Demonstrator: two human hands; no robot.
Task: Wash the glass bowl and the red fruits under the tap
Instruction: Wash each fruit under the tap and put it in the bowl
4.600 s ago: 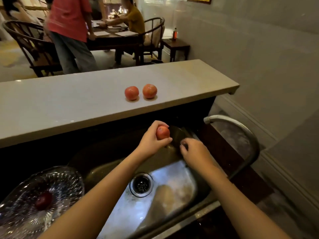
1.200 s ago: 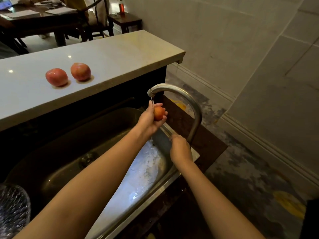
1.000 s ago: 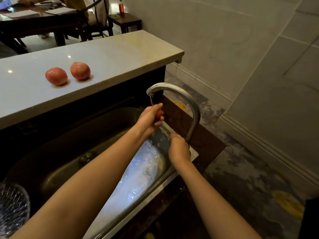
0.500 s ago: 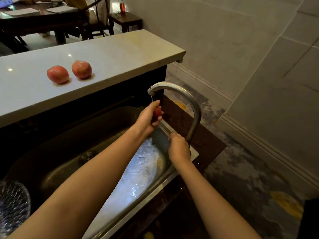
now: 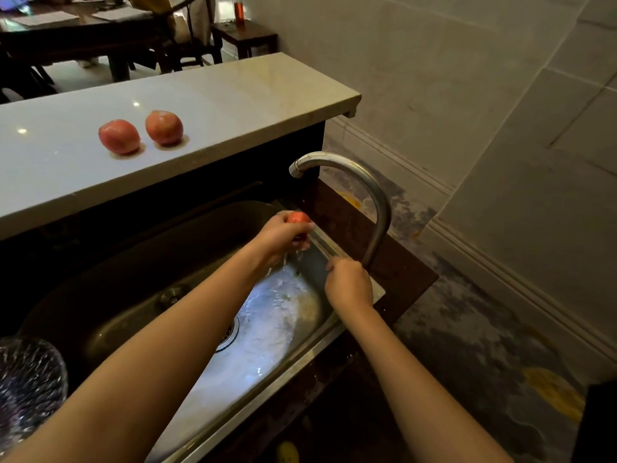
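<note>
Head view: left hand (image 5: pixel 283 233) grips the wet red fruit (image 5: pixel 298 217) under the tap (image 5: pixel 379 202), above the sink (image 5: pixel 133 279). Right hand (image 5: pixel 349 285) is curled at the tap base, its hold hidden. Risk: the slippery fruit may drop.

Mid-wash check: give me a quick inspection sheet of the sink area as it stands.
Surface: steel sink, wet, water splashing; pale counter behind.
Job's things: one red fruit in left hand under tap; two red fruits on counter; glass bowl at lower left edge.
Clutter: nothing seen.
Grippers: left hand grips fruit; right hand curled at tap's base, grip hidden.
Cables: nothing seen.
Surroundings: dining table, chairs, bottle on side table, wall.
</note>
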